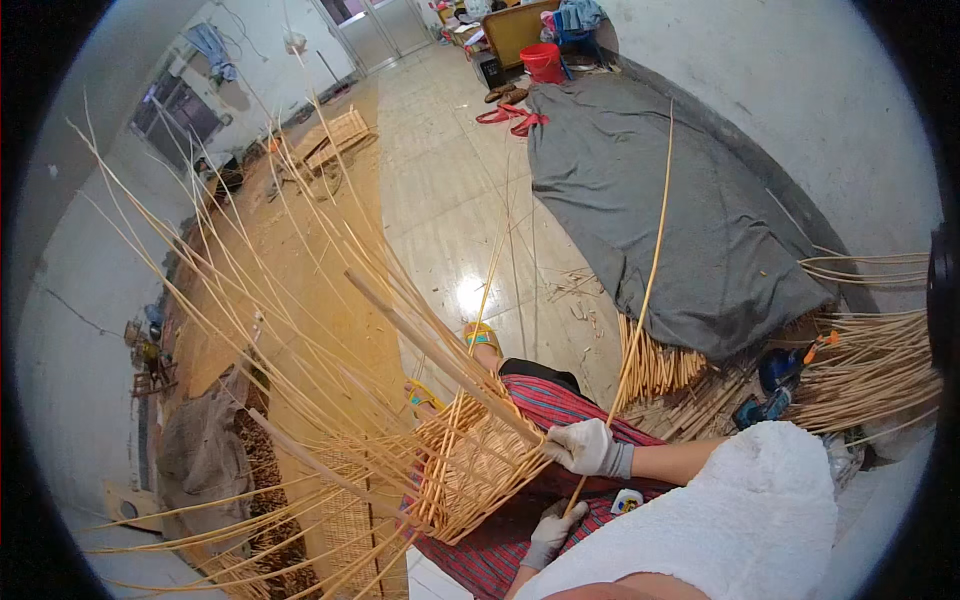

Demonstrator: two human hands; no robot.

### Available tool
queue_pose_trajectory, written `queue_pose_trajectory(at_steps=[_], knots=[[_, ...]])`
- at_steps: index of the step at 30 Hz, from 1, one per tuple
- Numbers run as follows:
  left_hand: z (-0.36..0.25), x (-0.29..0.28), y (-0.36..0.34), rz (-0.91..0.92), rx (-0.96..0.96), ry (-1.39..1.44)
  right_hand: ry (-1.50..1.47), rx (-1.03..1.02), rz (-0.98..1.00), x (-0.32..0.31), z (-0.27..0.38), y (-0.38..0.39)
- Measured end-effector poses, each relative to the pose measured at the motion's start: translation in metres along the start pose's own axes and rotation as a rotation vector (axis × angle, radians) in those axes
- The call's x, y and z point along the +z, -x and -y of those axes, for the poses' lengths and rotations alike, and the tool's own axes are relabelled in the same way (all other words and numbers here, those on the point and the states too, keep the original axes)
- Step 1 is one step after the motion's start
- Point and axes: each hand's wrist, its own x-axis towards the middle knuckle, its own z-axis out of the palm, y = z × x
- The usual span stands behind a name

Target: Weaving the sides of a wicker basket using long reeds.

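Observation:
A half-woven wicker basket (478,468) lies tilted on my lap, over a red striped cloth (560,400). Many long uprights (300,300) fan out of it to the left and upward. My right hand (590,447), in a white glove, grips the basket's rim together with a long thin rod (650,270) that rises to the upper right. Lower down, my gloved left hand (550,530) is closed on the bottom end of that rod, right beside the basket's lower edge.
A grey blanket (650,200) covers a bundle of cut rods (655,365) on the right, with more rods (880,360) and a blue power drill (775,380) beside it. A white towel (740,520) lies at the lower right. Far back stand a red bucket (545,62) and red sandals (510,118).

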Motion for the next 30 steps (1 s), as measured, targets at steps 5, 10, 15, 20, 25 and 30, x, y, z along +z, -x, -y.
queue_pose_trajectory(at_steps=[5,10,15,20,25,30], knots=[[0.008,-0.002,-0.002,0.015,0.008,0.013,-0.017,-0.007,-0.014,0.004,0.000,0.001],[0.002,-0.003,-0.001,0.029,-0.031,-0.007,-0.040,-0.025,-0.034,0.004,0.000,0.001],[0.037,-0.010,-0.018,0.016,0.019,0.004,-0.010,-0.037,-0.027,0.004,0.000,0.000],[0.006,-0.005,-0.005,0.037,-0.056,0.050,0.010,-0.012,-0.010,-0.002,0.003,-0.002],[0.005,-0.006,-0.003,0.069,-0.049,0.073,0.030,-0.002,0.027,0.002,-0.002,0.000],[-0.026,0.001,0.014,0.080,-0.078,0.154,-0.011,-0.016,-0.016,-0.004,0.007,-0.004]])
